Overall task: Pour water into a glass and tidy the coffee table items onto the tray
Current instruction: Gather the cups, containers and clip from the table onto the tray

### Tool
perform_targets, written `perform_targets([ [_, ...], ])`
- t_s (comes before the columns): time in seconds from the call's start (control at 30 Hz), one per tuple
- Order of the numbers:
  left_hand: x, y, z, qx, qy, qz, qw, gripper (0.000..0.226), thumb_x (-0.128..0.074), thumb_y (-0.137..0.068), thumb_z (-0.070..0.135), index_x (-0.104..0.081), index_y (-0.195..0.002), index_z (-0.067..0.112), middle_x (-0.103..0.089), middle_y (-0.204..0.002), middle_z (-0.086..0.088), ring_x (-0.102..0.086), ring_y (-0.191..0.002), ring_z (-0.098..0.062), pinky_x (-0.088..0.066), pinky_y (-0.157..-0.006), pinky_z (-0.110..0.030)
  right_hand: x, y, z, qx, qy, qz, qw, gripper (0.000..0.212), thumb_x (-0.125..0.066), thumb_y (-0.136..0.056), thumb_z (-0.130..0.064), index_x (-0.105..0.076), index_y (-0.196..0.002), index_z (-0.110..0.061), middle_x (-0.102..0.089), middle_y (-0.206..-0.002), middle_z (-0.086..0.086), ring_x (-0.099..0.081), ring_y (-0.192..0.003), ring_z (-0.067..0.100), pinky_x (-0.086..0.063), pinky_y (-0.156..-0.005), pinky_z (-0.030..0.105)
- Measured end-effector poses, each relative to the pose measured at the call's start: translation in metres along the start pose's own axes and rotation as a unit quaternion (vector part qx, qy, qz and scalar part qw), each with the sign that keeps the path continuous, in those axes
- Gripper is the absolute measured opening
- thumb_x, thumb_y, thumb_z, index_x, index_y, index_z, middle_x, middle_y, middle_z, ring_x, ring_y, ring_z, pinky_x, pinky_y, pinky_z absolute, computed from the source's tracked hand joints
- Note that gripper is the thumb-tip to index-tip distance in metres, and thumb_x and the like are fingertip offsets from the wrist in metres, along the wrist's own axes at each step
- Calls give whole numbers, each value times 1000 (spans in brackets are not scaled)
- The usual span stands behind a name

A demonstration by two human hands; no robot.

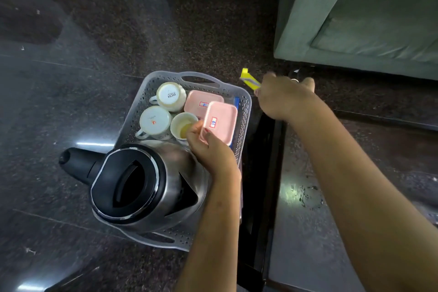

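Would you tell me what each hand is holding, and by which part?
Left hand holds a pink container by its near end. Right hand holds a yellow packet by its near end.

A grey-green upholstered sofa with a flat seat cushion [369, 14] fills the upper right corner, standing on a dark speckled polished stone floor [201, 26]. The floor runs across the upper part of the view and down the right side, where a bright patch of reflected light [296, 193] lies on it. Pale grout lines cross the floor on the left.
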State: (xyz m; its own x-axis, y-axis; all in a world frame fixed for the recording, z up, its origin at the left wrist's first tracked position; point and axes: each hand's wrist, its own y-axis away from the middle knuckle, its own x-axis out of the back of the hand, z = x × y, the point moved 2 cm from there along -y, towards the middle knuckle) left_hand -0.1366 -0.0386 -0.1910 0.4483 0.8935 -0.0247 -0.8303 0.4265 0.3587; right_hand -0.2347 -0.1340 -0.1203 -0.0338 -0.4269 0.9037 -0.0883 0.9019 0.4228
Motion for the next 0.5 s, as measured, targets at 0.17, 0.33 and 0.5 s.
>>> perform_targets([
  [0.17,5,0,-24,80,-75,-54,993,23,-38,-93,-5,-52,-108,4,-61,-107,-21,-57,-93,-27,-49,-91,-49,1,6,-2,9,-207,-49,977,31,-34,-101,-30,-43,-117,-5,-55,-122,19,-52,-110,37,-38,-96,47],
  [0.33,11,-6,-26,-24,-163,-73,984,23,-41,-89,-9,-55,-107,-6,-63,-105,-24,-54,-85,-22,-45,-74,-16,-15,10,-6,15,-288,-46,956,17,-35,-101,-28,-36,-97,-11,-52,-100,13,-51,-78,23,-37,-63,31],
  [0.5,13,-6,-23,-104,-228,-86,964,29,-42,-82,-16,-57,-106,-9,-63,-103,-24,-52,-87,-20,-37,-73,-14,-22,9,-21,35,-238,-51,969,19,-36,-100,-24,-40,-107,-7,-56,-119,21,-54,-107,38,-40,-89,43],
])
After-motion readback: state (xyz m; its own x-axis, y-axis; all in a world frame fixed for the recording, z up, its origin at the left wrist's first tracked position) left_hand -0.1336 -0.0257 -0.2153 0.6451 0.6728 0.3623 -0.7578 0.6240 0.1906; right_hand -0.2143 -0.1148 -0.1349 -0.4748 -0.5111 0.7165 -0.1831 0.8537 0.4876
